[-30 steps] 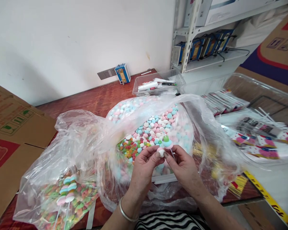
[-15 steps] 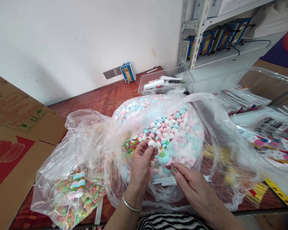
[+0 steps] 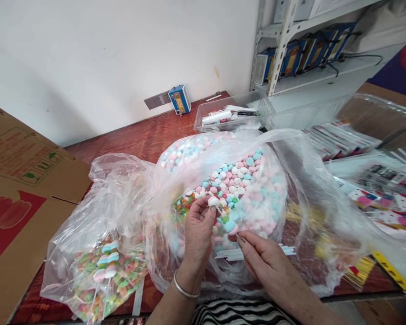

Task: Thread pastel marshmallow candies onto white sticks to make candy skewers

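Between the thumb and fingers of my left hand (image 3: pixel 199 221) is a white marshmallow (image 3: pixel 213 201), round and puffy. My right hand (image 3: pixel 262 253) pinches a white lollipop stick threaded with a pink, a blue and a green candy (image 3: pixel 229 225). The stick's far tip meets the white marshmallow; I cannot tell how deep it goes. Both hands are above a large clear bag (image 3: pixel 267 203) full of pink, blue and white marshmallows, with small green, red and orange gummies at its left. Several bare white sticks (image 3: pixel 235 255) lie beside my right hand.
Two filled candy skewers (image 3: pixel 108 259) rest on a bag of gummy rings (image 3: pixel 125 280) at left. A carton (image 3: pixel 37 180) stands at far left. Behind are a clear tray of pens (image 3: pixel 203 124) and a blue device (image 3: pixel 180 100). Printed packets (image 3: pixel 382 198) lie in a bin at right.
My right hand has moved slightly left, bringing the stick's tip to the white marshmallow in my left hand. The stick now shows between the green candy and the marshmallow. The view has shifted slightly.
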`<state>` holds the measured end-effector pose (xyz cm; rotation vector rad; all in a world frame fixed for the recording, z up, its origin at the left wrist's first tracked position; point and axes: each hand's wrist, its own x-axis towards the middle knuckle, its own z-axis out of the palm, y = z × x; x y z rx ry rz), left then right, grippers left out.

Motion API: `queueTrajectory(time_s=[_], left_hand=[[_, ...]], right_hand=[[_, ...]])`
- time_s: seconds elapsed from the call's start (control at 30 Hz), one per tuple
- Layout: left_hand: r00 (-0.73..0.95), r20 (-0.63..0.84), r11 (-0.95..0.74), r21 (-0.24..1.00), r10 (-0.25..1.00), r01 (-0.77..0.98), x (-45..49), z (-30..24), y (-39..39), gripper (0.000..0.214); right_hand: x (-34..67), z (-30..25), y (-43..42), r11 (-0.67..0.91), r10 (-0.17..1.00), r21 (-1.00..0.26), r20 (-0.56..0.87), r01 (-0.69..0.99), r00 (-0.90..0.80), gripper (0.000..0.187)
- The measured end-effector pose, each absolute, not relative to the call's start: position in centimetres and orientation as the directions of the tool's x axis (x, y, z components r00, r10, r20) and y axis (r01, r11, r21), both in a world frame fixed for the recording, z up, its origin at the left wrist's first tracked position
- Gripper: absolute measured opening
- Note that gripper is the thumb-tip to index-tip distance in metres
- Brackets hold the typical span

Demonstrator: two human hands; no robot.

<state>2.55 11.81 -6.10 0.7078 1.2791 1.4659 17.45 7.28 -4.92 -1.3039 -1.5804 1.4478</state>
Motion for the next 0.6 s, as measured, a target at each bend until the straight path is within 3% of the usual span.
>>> queueTrajectory(time_s=[0.17, 0.6], left_hand=[[-0.314, -0.111, 0.05, 0.979, 0.943, -0.196, 2.7, -6.3, 11.6, 0.026], [-0.265, 0.013, -0.032, 0.997, 0.964, -0.066, 2.6, -7.4, 11.3, 0.018]], right_hand=[[17.0, -4.5, 7.1, -0.24, 0.896, -0.957, -0.284, 0.166, -0.342, 0.03], [15.8, -4.6, 7.2, -0.276, 0.904, -0.956, -0.293, 0.097, -0.312, 0.03]])
